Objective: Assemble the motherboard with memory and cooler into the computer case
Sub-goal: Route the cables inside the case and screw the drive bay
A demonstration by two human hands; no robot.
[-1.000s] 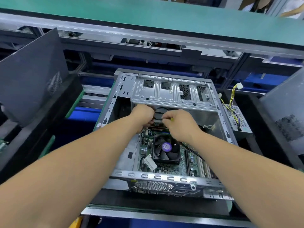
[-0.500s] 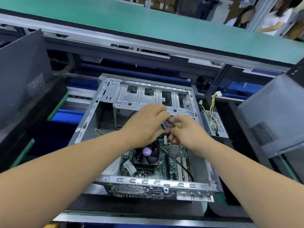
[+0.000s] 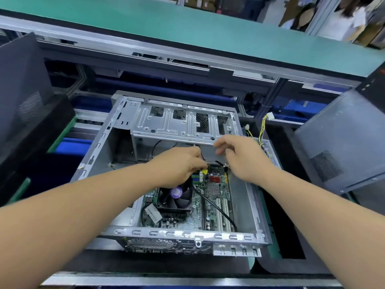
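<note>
Head view shows the motherboard seated in the case with cooler, my left hand pinching a yellow-tipped cable, my right hand loosely spread; next, I judge, comes mating the connector squarely.

Factory assembly line. A green-topped conveyor bench with an aluminium edge rail crosses the upper frame; blue bins sit beneath it. Cardboard boxes line the top edge under even overhead light.
</note>
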